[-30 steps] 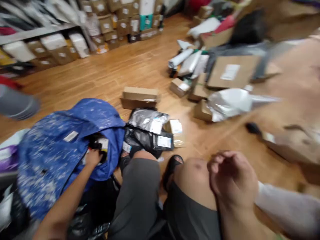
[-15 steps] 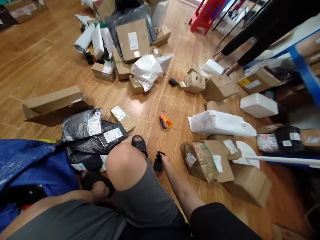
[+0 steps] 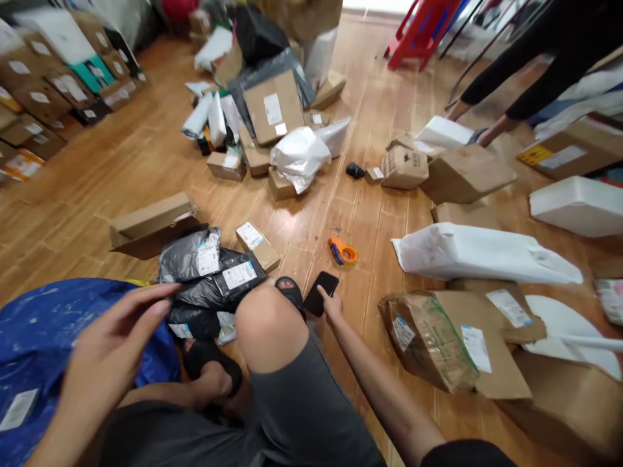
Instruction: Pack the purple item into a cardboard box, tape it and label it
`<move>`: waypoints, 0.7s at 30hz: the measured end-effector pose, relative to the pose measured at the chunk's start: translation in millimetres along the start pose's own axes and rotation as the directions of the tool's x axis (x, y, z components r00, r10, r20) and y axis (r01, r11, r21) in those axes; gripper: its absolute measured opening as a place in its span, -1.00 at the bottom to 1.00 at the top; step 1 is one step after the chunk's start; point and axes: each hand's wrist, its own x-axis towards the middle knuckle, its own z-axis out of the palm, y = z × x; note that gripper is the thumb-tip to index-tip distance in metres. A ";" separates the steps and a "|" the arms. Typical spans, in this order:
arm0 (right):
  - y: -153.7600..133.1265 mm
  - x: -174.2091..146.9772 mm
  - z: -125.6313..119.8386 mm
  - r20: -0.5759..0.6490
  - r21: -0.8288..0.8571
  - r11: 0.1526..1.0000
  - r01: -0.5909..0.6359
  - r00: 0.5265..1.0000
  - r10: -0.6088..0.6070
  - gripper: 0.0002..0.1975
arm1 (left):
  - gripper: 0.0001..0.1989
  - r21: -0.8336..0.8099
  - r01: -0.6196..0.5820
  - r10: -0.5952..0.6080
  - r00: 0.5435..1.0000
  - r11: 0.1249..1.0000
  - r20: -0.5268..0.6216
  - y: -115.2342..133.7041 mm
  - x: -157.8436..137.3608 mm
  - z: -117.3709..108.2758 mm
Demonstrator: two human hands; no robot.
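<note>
My right hand (image 3: 331,302) grips a black smartphone (image 3: 320,293) just above the floor, beside my sandal. The phone's dark face is turned up. My left hand (image 3: 109,350) is raised at the lower left, slightly blurred, over a blue bag or tarp (image 3: 43,318). Its fingers are stretched out with the thumb apart below them, and nothing shows between them. Past its fingertips lie several black plastic parcels (image 3: 204,272) with white labels. An orange and blue tape dispenser (image 3: 342,251) rests on the floor beyond the phone.
A flat labelled carton (image 3: 257,245) and an open cardboard box (image 3: 156,224) lie ahead left. Farther off is a parcel pile (image 3: 275,107). Taped boxes (image 3: 433,337) and a white wrapped package (image 3: 481,253) lie on the right. Another person's legs (image 3: 525,84) stand at upper right.
My left hand has come into view at the lower left. My right hand has lifted the phone a little, and more of the phone shows. The view has tilted up and shifted left.
</note>
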 end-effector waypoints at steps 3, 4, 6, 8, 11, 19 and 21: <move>-111.8 -9.2 21.9 0.137 0.208 0.941 0.266 0.945 -0.297 -0.57 | -0.44 -0.313 -0.012 0.063 0.986 0.950 0.154 31.3 41.8 37.8; -152.2 -21.6 29.4 0.186 0.270 0.901 0.341 0.899 -0.396 -0.51 | -0.39 -0.399 -0.011 0.080 0.985 0.917 0.156 41.1 52.3 47.4; -224.7 -62.0 44.5 0.281 0.373 0.810 0.453 0.777 -0.564 -0.41 | -0.31 -0.520 -0.049 0.116 0.988 0.852 0.098 57.5 66.1 58.5; -274.4 -115.2 59.3 0.381 0.445 0.733 0.514 0.632 -0.675 -0.39 | -0.29 -0.616 -0.103 0.137 0.991 0.781 0.007 67.6 71.3 58.9; -298.6 -186.6 79.0 0.530 0.498 0.667 0.555 0.414 -0.740 -0.46 | -0.32 -0.691 -0.183 0.168 0.982 0.700 -0.089 68.6 68.3 47.7; -260.3 -237.1 103.0 0.705 0.553 0.800 0.233 0.381 -0.598 -0.37 | -0.41 -0.806 -0.089 0.006 0.994 0.585 -0.106 43.5 54.6 32.2; -253.1 -240.0 106.0 0.750 0.561 0.818 0.126 0.341 -0.567 -0.32 | -0.45 -0.829 -0.073 -0.036 0.993 0.554 -0.112 40.1 55.2 29.8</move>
